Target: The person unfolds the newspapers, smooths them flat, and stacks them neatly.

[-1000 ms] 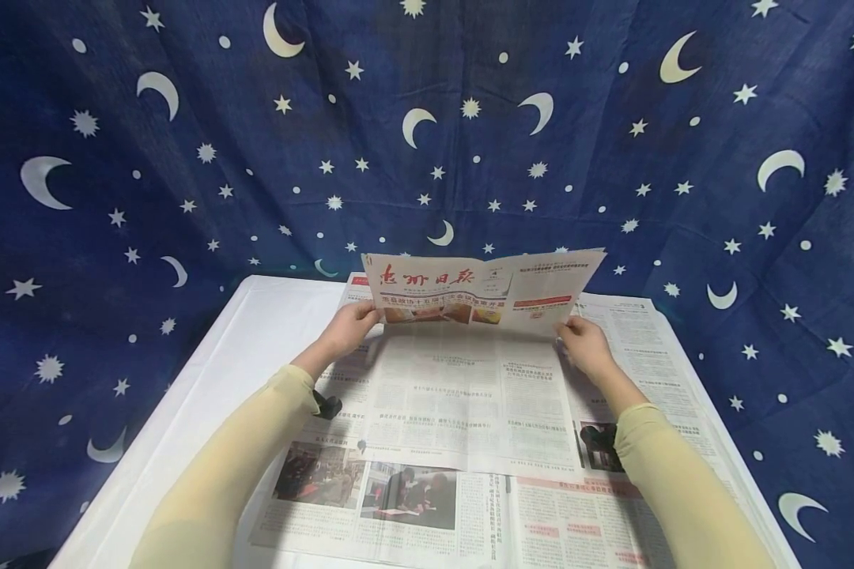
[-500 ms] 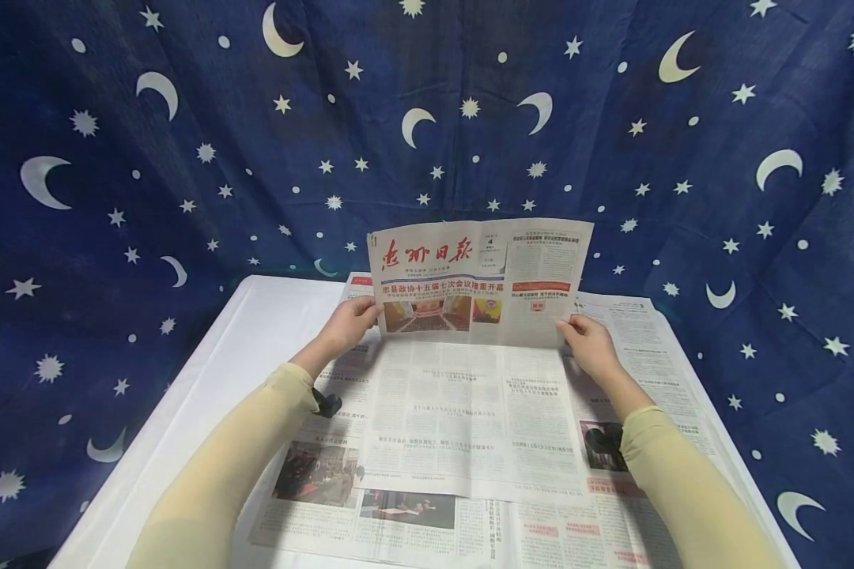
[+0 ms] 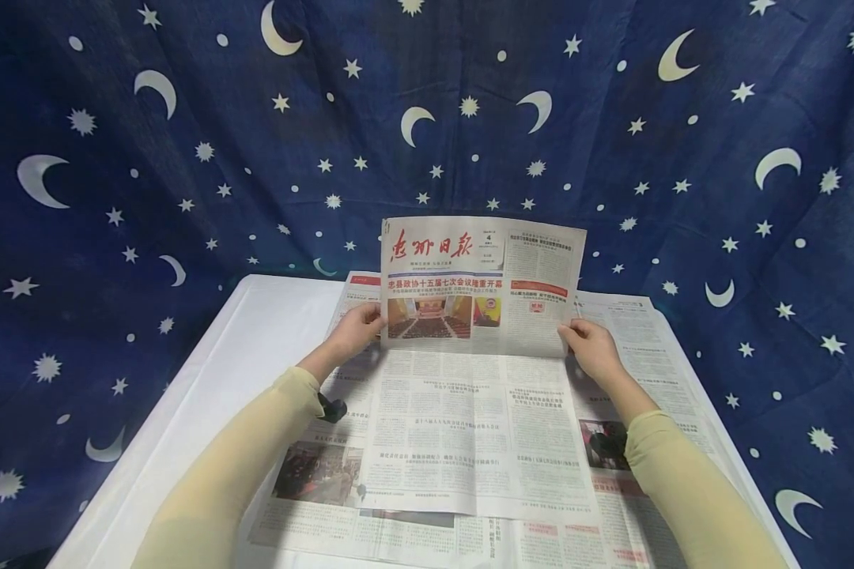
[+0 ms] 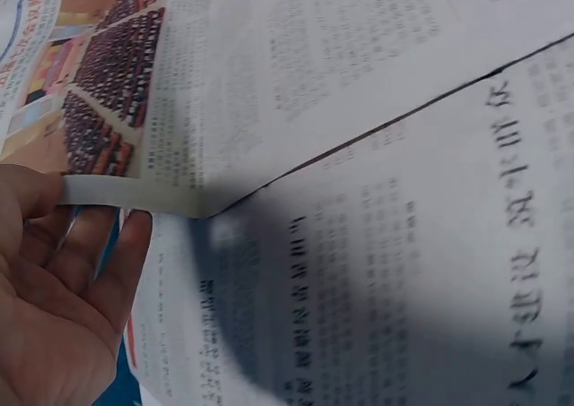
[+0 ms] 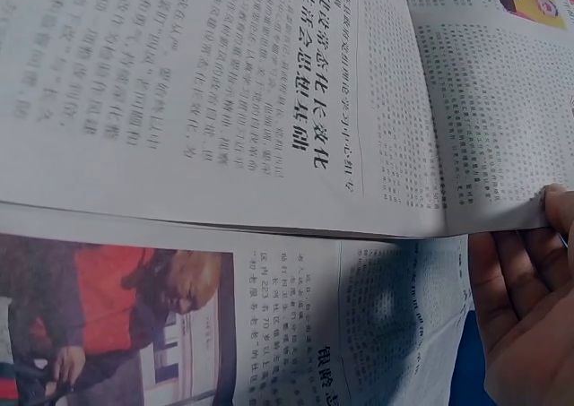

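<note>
A newspaper (image 3: pixel 444 403) with a red masthead is held up by both hands in the head view. Its upper part stands upright, bent along a crease, while the lower part slopes down over other sheets. My left hand (image 3: pixel 356 328) pinches the left edge near the crease. In the left wrist view, that hand (image 4: pixel 63 298) has its thumb over the paper edge and fingers underneath. My right hand (image 3: pixel 594 348) pinches the right edge at about the same height. The right wrist view shows this hand (image 5: pixel 529 289) with its thumb on the paper and fingers behind it.
More newspaper sheets (image 3: pixel 626 348) lie spread beneath, with photos and red headings. They rest on a white-covered table (image 3: pixel 249 340). A dark blue curtain (image 3: pixel 370 95) with moons and stars hangs behind it. Dark devices show near both sleeves, the left one (image 3: pixel 333 408) at the wrist.
The newspaper's upper part has risen from a backward tilt to upright. Its lower edge has slid toward me, covering more of the photo underneath. Both hands have kept their hold, shifting slightly.
</note>
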A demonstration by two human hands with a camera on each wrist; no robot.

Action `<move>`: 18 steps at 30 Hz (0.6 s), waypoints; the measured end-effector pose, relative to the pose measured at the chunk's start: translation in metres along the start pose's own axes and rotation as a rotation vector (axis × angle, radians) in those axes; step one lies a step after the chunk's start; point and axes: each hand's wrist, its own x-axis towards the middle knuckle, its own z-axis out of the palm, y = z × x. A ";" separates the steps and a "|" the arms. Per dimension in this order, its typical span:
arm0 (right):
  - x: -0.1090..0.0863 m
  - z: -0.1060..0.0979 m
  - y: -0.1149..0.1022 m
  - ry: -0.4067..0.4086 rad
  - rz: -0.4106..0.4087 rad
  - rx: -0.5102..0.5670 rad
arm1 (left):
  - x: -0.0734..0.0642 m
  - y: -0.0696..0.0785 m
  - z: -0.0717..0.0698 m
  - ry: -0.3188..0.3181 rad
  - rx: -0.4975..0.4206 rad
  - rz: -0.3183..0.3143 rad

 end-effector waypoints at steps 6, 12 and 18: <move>-0.003 -0.002 -0.002 -0.004 0.017 0.014 | -0.003 -0.004 0.009 0.001 0.066 -0.028; -0.005 -0.003 -0.001 -0.020 0.036 0.015 | -0.005 -0.005 0.014 0.022 0.083 -0.075; -0.007 -0.004 0.003 -0.026 0.050 -0.014 | -0.005 -0.005 0.016 0.005 0.082 -0.092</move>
